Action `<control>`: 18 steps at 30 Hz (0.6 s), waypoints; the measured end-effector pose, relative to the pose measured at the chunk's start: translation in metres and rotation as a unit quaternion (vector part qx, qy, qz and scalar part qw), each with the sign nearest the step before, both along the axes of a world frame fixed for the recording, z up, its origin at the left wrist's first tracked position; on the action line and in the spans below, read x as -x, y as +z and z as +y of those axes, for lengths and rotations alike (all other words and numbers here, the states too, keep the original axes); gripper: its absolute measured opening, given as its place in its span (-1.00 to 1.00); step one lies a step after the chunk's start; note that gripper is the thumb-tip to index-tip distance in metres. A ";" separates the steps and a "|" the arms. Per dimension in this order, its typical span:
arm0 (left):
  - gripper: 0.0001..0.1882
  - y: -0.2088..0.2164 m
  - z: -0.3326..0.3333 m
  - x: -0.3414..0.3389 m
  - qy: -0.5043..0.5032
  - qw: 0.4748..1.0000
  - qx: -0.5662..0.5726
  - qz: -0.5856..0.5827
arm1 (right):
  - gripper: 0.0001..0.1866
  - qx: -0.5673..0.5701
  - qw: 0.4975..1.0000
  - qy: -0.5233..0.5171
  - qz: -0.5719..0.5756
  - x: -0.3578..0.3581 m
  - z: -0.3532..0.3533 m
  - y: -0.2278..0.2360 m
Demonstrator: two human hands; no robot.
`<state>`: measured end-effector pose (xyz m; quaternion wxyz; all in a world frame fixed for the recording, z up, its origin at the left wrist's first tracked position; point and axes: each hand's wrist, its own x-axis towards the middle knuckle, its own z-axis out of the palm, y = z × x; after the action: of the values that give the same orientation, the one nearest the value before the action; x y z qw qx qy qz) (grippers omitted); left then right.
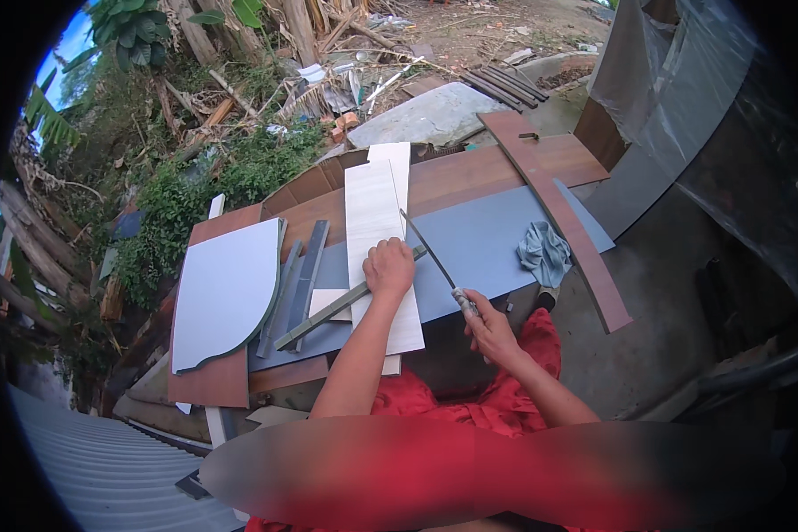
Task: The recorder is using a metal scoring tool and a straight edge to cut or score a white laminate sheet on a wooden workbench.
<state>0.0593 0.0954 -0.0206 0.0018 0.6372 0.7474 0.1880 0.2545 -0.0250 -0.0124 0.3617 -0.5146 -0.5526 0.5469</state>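
Note:
My left hand point(388, 268) is closed over a narrow grey-green strip point(324, 316), holding it slantwise across a pale white board point(370, 199). The strip's right end sticks out just past my fingers. In my right hand point(491, 330) is a long thin dark-bladed tool point(433, 251) with a pale, mottled handle; whether it is a saw, file or knife I cannot tell. Its blade points up and away, with the tip beside the white board's right edge. Beneath the pale board lies another white board point(400, 162), and under both a blue-grey panel point(470, 230).
Left of my hands lie a white panel with a rounded corner point(226, 293) and dark grey strips point(309, 279). A crumpled blue-grey cloth point(543, 253) is on the right, beside a long reddish-brown board point(554, 208). Plastic sheeting point(656, 89) hangs at the far right; corrugated metal point(106, 461) is lower left.

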 end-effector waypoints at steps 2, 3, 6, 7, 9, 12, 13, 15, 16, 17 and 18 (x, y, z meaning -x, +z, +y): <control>-0.69 0.000 -0.002 -0.001 -0.006 1.000 0.002 0.009 | -0.58 -0.013 1.000 0.011 -0.023 0.005 0.002 0.000; -0.68 0.000 -0.003 -0.001 -0.003 1.000 0.002 0.012 | -0.58 -0.011 1.000 0.005 -0.017 0.008 0.004 -0.002; -0.68 0.001 -0.004 -0.002 -0.002 1.000 0.001 0.017 | -0.59 -0.025 0.998 0.007 -0.055 0.013 0.009 -0.012; -0.68 0.001 -0.004 -0.004 -0.008 1.000 0.003 0.022 | -0.59 -0.055 0.995 0.004 -0.083 0.014 0.011 -0.018; -0.68 0.000 -0.004 -0.003 0.001 0.999 -0.004 0.032 | -0.60 -0.082 0.991 -0.004 -0.105 0.018 0.013 -0.019; -0.68 -0.001 -0.002 -0.003 -0.001 0.999 -0.006 0.037 | -0.61 -0.056 0.994 0.008 -0.093 0.020 0.014 -0.020; -0.68 -0.001 -0.001 -0.003 -0.006 0.999 -0.005 0.041 | -0.61 -0.089 0.990 0.005 -0.109 0.021 0.014 -0.023; -0.67 -0.001 0.000 -0.003 -0.004 0.999 -0.007 0.042 | -0.61 -0.119 0.985 -0.001 -0.123 0.022 0.014 -0.023; -0.67 -0.001 0.000 -0.003 -0.008 0.999 -0.005 0.044 | -0.63 -0.134 0.979 -0.004 -0.156 0.023 0.015 -0.023; -0.68 -0.001 0.000 -0.003 -0.007 0.999 -0.011 0.047 | -0.64 -0.150 0.970 -0.007 -0.190 0.024 0.015 -0.022; -0.69 -0.002 0.001 -0.003 -0.006 0.999 -0.016 0.049 | -0.64 -0.149 0.971 -0.009 -0.189 0.023 0.015 -0.023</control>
<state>0.0627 0.0960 -0.0226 -0.0442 0.6498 0.7398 0.1688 0.2315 -0.0101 -0.0350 0.3280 -0.5542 -0.6813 0.3481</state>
